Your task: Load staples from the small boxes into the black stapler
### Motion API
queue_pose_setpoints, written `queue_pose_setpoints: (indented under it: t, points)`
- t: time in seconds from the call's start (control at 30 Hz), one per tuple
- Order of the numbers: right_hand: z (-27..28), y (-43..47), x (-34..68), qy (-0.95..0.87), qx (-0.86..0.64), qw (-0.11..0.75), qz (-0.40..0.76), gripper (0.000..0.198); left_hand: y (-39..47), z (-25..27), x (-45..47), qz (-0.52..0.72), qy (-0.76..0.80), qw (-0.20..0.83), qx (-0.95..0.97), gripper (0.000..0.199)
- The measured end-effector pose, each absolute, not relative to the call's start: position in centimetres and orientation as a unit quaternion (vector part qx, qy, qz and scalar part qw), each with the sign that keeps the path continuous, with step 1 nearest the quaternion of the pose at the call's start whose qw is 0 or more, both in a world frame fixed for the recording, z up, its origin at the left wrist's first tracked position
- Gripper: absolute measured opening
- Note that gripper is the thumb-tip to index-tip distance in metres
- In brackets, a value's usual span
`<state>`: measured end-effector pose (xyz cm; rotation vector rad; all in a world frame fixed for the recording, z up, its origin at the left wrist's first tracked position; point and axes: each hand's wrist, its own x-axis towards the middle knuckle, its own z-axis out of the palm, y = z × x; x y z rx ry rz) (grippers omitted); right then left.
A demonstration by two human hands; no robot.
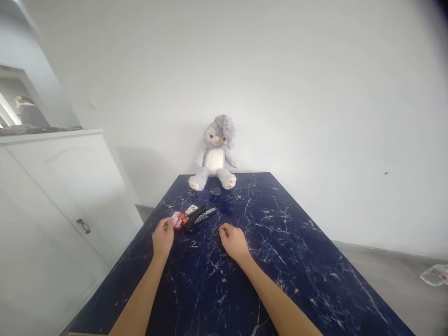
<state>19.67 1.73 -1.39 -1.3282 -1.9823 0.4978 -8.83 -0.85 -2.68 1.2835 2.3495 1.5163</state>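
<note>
My left hand (163,237) rests on the dark blue marbled table (224,289) with its fingers curled. Its fingertips lie right beside a red-and-white small box (178,220), and whether they touch it I cannot tell. My right hand (234,240) lies farther right in a loose fist, apart from everything but the tabletop, with no object showing in it. Between and beyond the hands is a small cluster: a white box with a dark print (191,209), a black item with an orange end (193,218), and slim dark pens or a pen pack (206,215).
A grey-lilac plush toy (214,156) sits at the table's far edge against the wall (297,93). Left of the table stands a white cabinet (52,200) with a dark handle (83,226). A clear plastic container (435,275) lies on the floor to the right.
</note>
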Motion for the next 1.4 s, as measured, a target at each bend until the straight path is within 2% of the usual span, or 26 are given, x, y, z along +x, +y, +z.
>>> queue_pose_setpoints:
  t: [0.23,0.47,0.67,0.8,0.87,0.97,1.2,1.3,1.4]
  points:
    - [-1.7,1.2,19.2,-0.805,-0.522,0.26,0.111,0.021,-1.0,-2.3,-8.5,0.478,0.772,0.031,0.418,0.024]
    - [-1.3,0.8,19.1,-0.829,-0.502,0.229,0.085,0.022,-0.9,-2.0,-8.2,0.489,0.765,0.039,0.418,0.025]
    - [-0.7,0.5,19.4,-0.809,-0.494,0.277,0.156,0.017,-0.9,-1.5,-8.0,0.523,0.751,0.027,0.402,0.029]
    - [-0.1,-0.8,20.5,-0.784,-0.465,0.331,0.245,0.011,-2.0,-1.1,-6.9,0.558,0.735,-0.052,0.382,0.032]
    - [0.2,-2.1,21.6,-0.784,-0.441,0.339,0.276,0.009,-2.7,-1.0,-6.0,0.579,0.722,-0.083,0.37,0.032]
    - [0.5,-4.3,23.6,-0.805,-0.395,0.333,0.292,0.008,-3.6,-0.9,-4.7,0.583,0.72,-0.075,0.368,0.031]
    - [-0.3,-5.5,24.5,-0.747,-0.442,0.345,0.357,0.03,-3.9,-0.8,-3.4,0.509,0.711,-0.137,0.465,0.025]
    - [-1.0,-4.5,23.2,-0.727,-0.486,0.354,0.332,0.037,-3.3,-1.2,-4.2,0.515,0.704,-0.146,0.467,0.026]
    - [-1.2,-2.9,21.8,-0.723,-0.517,0.363,0.281,0.037,-2.5,-1.9,-5.3,0.55,0.732,-0.124,0.381,0.027]
